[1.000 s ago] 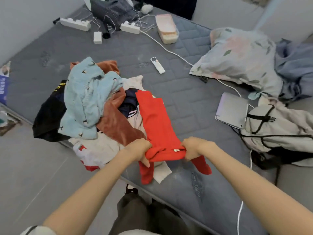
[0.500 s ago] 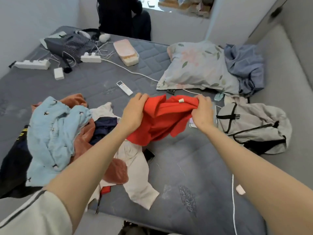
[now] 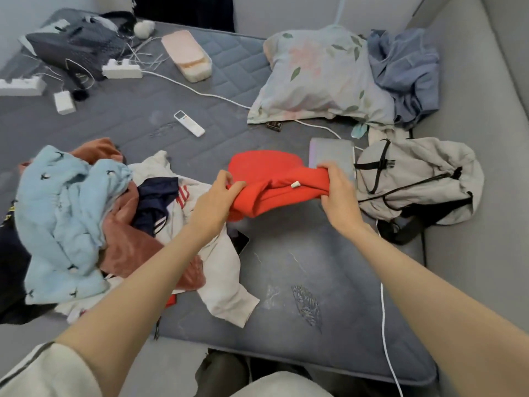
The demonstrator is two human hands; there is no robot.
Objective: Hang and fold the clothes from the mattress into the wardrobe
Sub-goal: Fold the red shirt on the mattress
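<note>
Your grip is closed on the red garment (image 3: pixel 272 184) at both ends: your left hand (image 3: pixel 219 197) pinches its left edge and your right hand (image 3: pixel 339 193) clamps the right, holding it bunched above the grey mattress (image 3: pixel 286 267). The pile of clothes (image 3: pixel 94 222) lies to your left, and a grey backpack (image 3: pixel 415 179) sits just right of your right hand.

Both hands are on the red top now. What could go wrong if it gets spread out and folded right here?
The red top, held by the left hand and right hand, hangs bunched over the laptop; laying it flat there may cover or nudge it. The white cable runs near the right arm and could snag. A dark phone-like item half under the white garment might get dragged.
</note>
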